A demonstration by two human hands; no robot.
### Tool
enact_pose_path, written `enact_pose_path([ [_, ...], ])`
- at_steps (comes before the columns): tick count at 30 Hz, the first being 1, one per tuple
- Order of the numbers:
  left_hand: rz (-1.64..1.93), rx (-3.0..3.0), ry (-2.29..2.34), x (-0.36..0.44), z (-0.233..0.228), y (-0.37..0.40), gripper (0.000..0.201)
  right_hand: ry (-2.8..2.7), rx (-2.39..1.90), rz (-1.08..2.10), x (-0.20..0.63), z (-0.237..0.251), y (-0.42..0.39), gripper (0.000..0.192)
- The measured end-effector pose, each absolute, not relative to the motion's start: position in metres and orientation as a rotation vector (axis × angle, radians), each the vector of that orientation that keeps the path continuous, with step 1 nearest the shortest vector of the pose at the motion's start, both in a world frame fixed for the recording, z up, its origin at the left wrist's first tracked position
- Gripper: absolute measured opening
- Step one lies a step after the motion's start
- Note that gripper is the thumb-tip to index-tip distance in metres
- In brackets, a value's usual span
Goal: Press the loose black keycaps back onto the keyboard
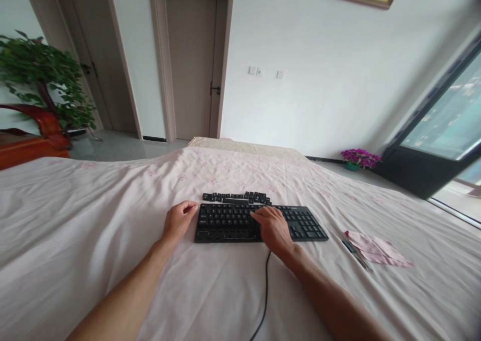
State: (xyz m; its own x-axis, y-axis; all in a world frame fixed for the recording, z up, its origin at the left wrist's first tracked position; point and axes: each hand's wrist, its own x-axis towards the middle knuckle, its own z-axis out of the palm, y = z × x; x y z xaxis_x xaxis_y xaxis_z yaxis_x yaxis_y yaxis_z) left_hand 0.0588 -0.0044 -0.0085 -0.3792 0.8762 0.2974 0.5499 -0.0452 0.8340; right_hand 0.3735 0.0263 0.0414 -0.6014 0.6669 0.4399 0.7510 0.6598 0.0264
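Bare forearms, curled left hand [179,221] beside keyboard [304,224], loosely open right hand [273,226] flat on its keys.

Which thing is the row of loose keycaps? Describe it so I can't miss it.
Start at the pink sheet covering the table, then find the black keyboard between the two hands. The loose keycaps lie in a short row just beyond its far edge: small separate black pieces, lying loose on the sheet.

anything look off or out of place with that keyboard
Yes. A row of loose black keycaps lies on the sheet just behind the keyboard, off the board. The right hand rests on the keys; the left hand sits at its left end. It also lies on a bed sheet.
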Motion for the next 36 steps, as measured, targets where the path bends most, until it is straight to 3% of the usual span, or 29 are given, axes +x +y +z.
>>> enact_pose_path([
  [8,1.401,1.524,1.905,0.061,-0.006,-0.006,0.028,-2.153,-1.427,-0.371,0.413,0.029,0.060,0.035],
  [36,1.333,1.589,1.968,0.066,-0.003,-0.008,0.023,-2.244,-1.375,-0.355,0.409,0.020,0.060,0.033],
])
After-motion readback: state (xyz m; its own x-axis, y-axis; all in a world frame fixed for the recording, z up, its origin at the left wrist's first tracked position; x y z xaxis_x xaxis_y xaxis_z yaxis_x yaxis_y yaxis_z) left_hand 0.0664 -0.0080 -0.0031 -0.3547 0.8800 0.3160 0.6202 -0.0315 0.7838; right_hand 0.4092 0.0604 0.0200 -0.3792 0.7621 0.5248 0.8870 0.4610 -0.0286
